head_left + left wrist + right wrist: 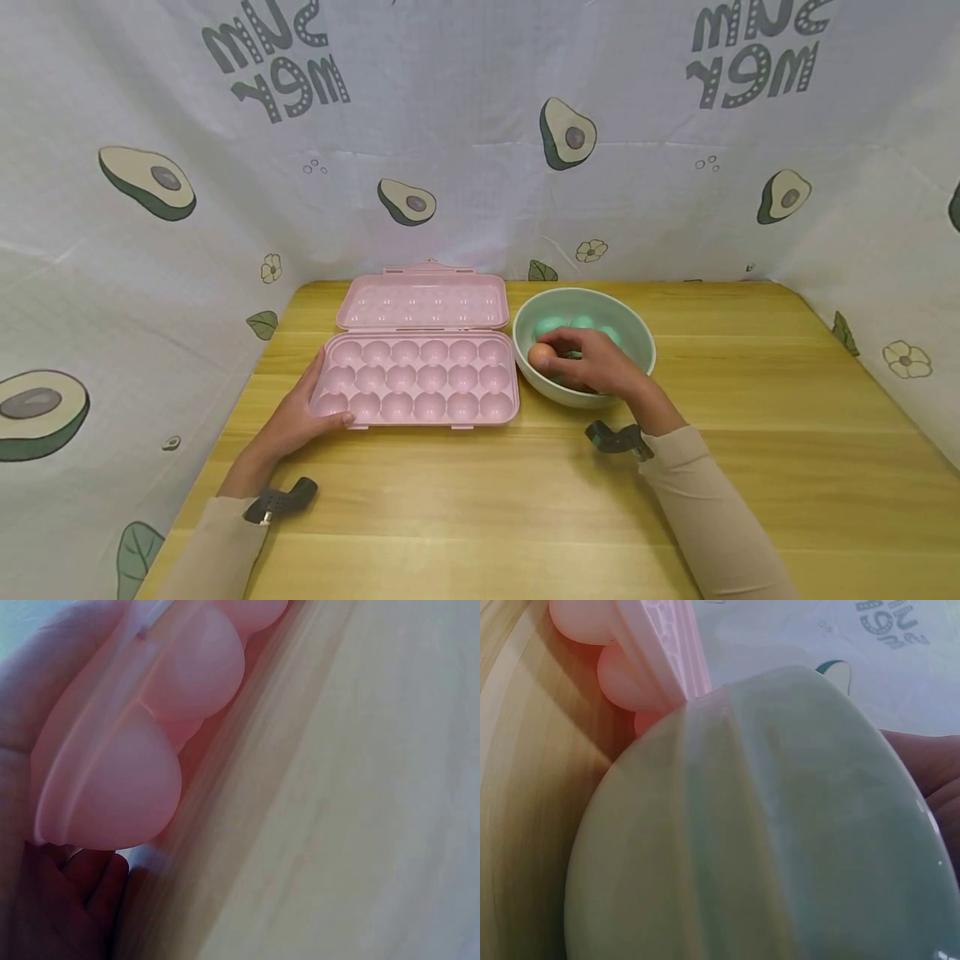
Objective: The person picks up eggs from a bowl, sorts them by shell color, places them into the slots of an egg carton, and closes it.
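Note:
A pink plastic egg box [431, 427] lies with its lid folded back, its rows of round hollows holding nothing. My left hand [296, 417] grips its near left corner, thumb along the front edge and fingers round the left side. In the left wrist view the rounded undersides of the egg box [124, 784] show beside the fingers. Over the near left part of a pale green bowl [641, 333], my right hand [600, 360] pinches a brown egg [542, 357]. Several green eggs [551, 325] lie in the bowl. The right wrist view shows mostly the bowl's outer wall [705, 847].
The box lid [423, 302] lies toward the back, close to a white cloth [465, 225] printed with avocados. Box and bowl stand side by side, nearly touching. Beneath them is a wooden table [450, 508].

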The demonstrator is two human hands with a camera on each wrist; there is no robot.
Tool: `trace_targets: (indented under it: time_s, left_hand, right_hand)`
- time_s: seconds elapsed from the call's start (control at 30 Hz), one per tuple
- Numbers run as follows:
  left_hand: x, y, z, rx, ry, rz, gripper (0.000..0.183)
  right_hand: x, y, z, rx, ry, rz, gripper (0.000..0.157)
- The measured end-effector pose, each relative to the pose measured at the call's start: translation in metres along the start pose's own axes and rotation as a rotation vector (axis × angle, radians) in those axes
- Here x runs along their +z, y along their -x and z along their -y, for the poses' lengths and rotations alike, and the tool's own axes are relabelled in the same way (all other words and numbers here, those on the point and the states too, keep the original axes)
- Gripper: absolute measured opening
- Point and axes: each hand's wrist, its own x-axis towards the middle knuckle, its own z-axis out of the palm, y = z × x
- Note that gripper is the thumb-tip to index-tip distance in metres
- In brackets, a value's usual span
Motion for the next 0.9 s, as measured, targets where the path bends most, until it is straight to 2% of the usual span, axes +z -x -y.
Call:
trace_targets:
  time_s: [0.3, 0.57, 0.9]
  left_hand:
    - [-0.0006, 0.0001, -0.0011, 0.000, 0.001, 0.003, 0.119]
    - [0.0000, 0.0014, -0.0001, -0.006, 0.019, 0.006, 0.119]
    - [-0.0005, 0.0004, -0.0011, 0.001, 0.024, 0.003, 0.119]
  right_hand:
    - [-0.0020, -0.0004, 0.0027, 0.007, -0.021, -0.039, 0.040]
    - [-0.0024, -0.0004, 0.0035, -0.021, -0.022, -0.068, 0.040]
    - [-0.0021, -0.0030, 0.0094, -0.018, -0.114, -0.106, 0.040]
